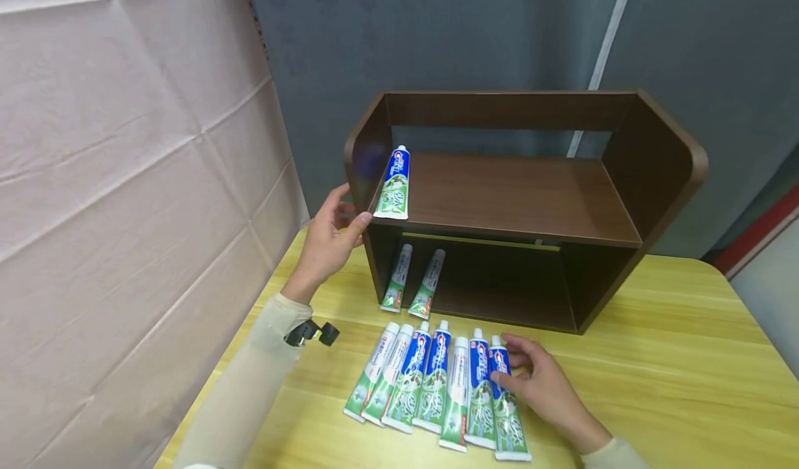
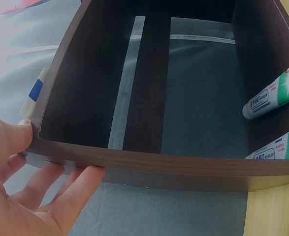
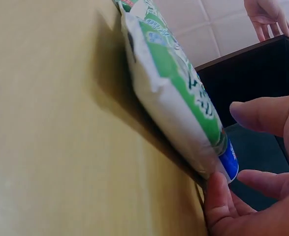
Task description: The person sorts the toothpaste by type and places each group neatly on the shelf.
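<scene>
Workpiece: the rightmost toothpaste tube (image 1: 508, 413), blue and green, lies flat on the table (image 1: 643, 379) at the right end of a row of seven, crimped end toward the person, cap toward the shelf unit (image 1: 512, 191). Right grip (image 1: 549, 386): thumb and fingers stand apart about the cap end; a fingertip touches the tube there, not clamped. Left grip (image 1: 327, 243): clamped on the shelf unit's left side panel.

Handling: expect a light, soft-walled body that dents under pressure, with a smooth, probably slippery surface. Take hold across the sides near the stiffer shoulder; avoid squeezing the middle.

Obstructions: the neighbouring tube (image 1: 480, 393) lies close along the left side, restricting thumb access. The lower compartment holds two white-green tubes (image 1: 427, 285) at its left; one blue-green tube (image 1: 396, 184) lies on the upper board, beside the left panel.
</scene>
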Available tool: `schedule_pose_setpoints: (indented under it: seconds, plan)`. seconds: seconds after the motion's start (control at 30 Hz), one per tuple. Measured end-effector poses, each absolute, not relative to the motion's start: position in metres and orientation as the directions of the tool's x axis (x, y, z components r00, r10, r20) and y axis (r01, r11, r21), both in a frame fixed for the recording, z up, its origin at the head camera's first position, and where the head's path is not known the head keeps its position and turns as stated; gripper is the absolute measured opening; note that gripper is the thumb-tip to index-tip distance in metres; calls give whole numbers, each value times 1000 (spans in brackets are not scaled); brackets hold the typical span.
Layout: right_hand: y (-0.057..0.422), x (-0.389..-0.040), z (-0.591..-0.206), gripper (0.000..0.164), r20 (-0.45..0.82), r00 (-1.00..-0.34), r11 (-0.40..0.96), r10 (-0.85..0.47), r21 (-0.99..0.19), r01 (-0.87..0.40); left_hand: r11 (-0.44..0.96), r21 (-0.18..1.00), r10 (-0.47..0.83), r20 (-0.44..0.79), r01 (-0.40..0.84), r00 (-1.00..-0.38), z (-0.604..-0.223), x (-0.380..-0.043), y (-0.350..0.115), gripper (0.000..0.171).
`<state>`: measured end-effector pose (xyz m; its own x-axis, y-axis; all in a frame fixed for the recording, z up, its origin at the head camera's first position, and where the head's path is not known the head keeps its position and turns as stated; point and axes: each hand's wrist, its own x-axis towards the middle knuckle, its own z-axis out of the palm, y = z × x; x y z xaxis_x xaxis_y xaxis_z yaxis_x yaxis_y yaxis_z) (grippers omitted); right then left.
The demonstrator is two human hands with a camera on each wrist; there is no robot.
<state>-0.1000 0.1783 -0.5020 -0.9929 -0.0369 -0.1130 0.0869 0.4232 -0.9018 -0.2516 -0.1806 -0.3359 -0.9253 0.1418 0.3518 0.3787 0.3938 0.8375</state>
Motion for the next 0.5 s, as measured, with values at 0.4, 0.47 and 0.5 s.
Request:
schedule_pose_setpoints:
  seconds: [0.4,0.47,0.5]
  plan:
    - [184,-100,-503,109,-129,-977,567,-172,-824,9,389,840,139,352,378,-926,-337,-252,-181,61]
    - [184,-100,-502,111,-132,-974,585,-185,-811,-1,388,841,138,351,377,-926,-337,-252,-181,61]
    - [184,-100,-502,112,-138,-973,590,-188,-807,1,388,841,137,351,376,-926,-338,-252,-181,61]
